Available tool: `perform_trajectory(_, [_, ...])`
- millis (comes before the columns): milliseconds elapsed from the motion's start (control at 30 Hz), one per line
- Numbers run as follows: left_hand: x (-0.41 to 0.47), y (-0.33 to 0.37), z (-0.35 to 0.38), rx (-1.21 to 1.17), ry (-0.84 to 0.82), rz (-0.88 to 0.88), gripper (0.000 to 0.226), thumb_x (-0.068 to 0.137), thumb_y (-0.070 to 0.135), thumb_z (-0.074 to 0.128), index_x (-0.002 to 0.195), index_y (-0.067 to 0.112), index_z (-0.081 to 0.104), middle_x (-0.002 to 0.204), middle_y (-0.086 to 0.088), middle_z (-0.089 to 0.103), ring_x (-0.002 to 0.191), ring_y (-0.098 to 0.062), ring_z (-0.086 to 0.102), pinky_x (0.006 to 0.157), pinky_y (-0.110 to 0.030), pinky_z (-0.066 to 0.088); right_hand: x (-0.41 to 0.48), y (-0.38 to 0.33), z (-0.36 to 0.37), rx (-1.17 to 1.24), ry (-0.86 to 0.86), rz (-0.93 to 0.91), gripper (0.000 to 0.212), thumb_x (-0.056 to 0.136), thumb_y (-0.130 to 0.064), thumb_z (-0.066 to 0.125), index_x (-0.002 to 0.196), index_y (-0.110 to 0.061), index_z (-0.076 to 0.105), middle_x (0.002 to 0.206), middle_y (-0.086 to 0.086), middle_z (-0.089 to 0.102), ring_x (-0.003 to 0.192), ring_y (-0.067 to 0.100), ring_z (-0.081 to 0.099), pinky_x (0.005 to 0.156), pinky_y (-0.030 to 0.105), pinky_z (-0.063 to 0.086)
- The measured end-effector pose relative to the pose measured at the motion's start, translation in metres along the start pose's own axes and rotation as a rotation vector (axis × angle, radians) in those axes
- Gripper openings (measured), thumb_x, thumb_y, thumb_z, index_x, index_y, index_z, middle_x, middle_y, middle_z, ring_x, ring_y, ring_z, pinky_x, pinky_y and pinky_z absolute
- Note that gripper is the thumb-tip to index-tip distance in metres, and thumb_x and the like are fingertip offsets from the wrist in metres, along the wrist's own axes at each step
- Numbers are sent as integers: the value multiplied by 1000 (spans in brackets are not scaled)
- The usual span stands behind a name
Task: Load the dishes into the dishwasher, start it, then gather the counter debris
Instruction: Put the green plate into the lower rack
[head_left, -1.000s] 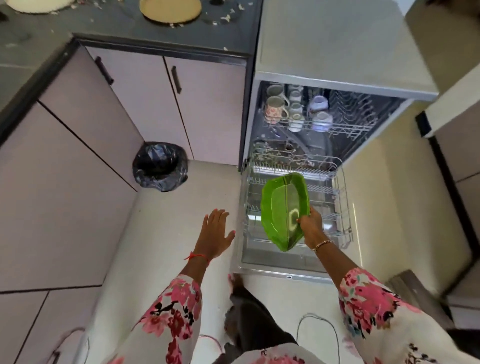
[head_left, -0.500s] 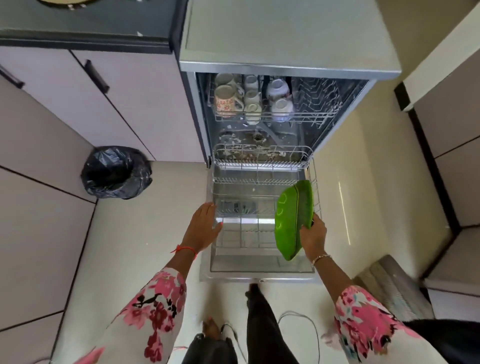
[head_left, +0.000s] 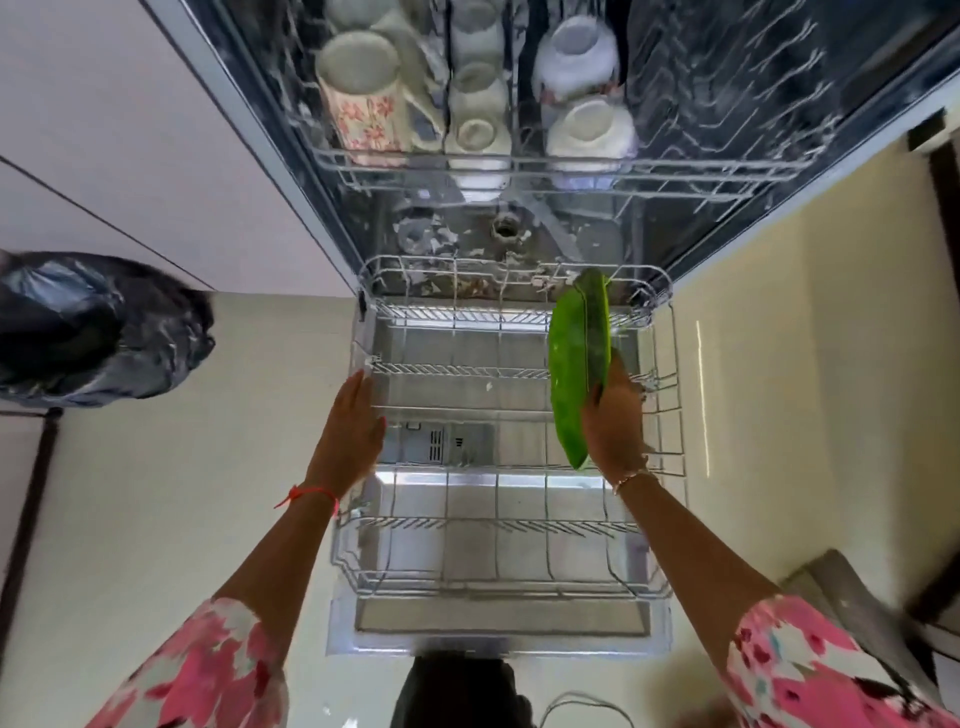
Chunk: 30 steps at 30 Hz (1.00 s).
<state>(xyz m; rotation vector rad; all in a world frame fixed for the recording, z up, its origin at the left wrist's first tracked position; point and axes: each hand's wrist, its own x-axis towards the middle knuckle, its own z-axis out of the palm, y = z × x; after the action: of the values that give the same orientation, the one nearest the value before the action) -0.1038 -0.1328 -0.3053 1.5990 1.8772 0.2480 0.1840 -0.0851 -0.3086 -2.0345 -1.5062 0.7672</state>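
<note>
The dishwasher stands open with its lower wire rack (head_left: 498, 587) pulled out over the door. My right hand (head_left: 613, 421) grips a green plate (head_left: 576, 358) by its near edge and holds it on edge over the right side of that rack. My left hand (head_left: 350, 426) is open, fingers straight, with the fingertips at the rack's left rim. The upper rack (head_left: 519, 166) holds a floral mug (head_left: 363, 98), several pale cups and a white bowl (head_left: 576, 57), all upside down.
A black rubbish bag (head_left: 98, 327) sits on the floor to the left, against pale cabinet fronts (head_left: 130, 156). A grey mat (head_left: 852, 603) lies at the lower right. A cable (head_left: 587, 701) trails on the floor by my feet.
The view has closed in on the dishwasher. My right hand has carried the green plate forward and down over the lower rack's right side, turning it more edge-on. My left hand has reached the rack's left rim.
</note>
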Motion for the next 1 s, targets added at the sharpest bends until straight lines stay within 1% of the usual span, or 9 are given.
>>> perform_trajectory(267, [62,-69,63,-9,-34,-134,66,89,-9,42,143,-8,4,153,-23,-3,143,-34,-2,117,-35,6,48,33,71,-36,-40,-57,46,89,0,44,135,3,36,104,25,60,83,39,61,68,47,53])
perform_trajectory(367, [68,-75,69,-112,-13,-175,81,80,-24,38,145,-1,-6,154,-17,-14,143,-27,-7,112,-14,1,50,30,85,-45,-58,-55,50,89,-1,47,137,3,33,112,26,56,84,39,60,68,45,53])
perform_trajectory(467, [70,-79,69,-194,-25,-247,90,69,-33,27,146,0,-4,156,-13,-8,144,-19,-4,92,10,-7,46,26,98,-121,-55,-43,58,86,6,46,141,3,26,121,26,50,83,42,60,66,43,53])
perform_trajectory(533, [70,-80,66,-220,-36,-267,92,67,-34,26,147,3,-3,156,-10,-5,144,-17,-2,95,6,-5,45,26,106,-147,-90,-39,63,85,10,46,142,5,20,125,25,46,82,42,60,65,39,52])
perform_trajectory(600, [69,-79,63,-220,-33,-257,94,67,-34,28,147,5,-3,157,-10,-1,144,-19,2,104,-6,2,47,28,116,-141,-135,-37,67,83,15,44,143,6,16,128,25,42,86,42,59,69,39,53])
perform_trajectory(733, [69,-82,61,-207,-37,-186,96,68,-35,33,146,6,-4,155,-17,5,144,-27,10,116,-34,21,57,30,133,-120,-203,-11,60,88,14,36,143,7,12,133,25,34,108,42,52,79,25,42])
perform_trajectory(800, [70,-83,60,-197,-48,-176,95,69,-35,32,146,6,-5,156,-16,3,144,-27,9,115,-31,18,57,29,134,-104,-208,0,55,95,-1,37,143,4,12,133,23,34,109,40,53,80,29,47])
perform_trajectory(900, [70,-87,58,-117,-62,-158,87,74,-31,31,146,2,-4,155,-17,2,143,-27,9,108,-19,13,56,24,124,-158,-237,-20,67,95,-21,47,145,0,9,133,20,33,115,39,48,83,45,51])
perform_trajectory(1000, [64,-85,45,1,-80,-91,72,86,-17,40,145,-3,1,154,-22,4,144,-31,6,115,-30,9,54,9,105,-265,-263,-20,78,93,-32,51,146,2,5,138,23,30,124,40,39,95,47,45])
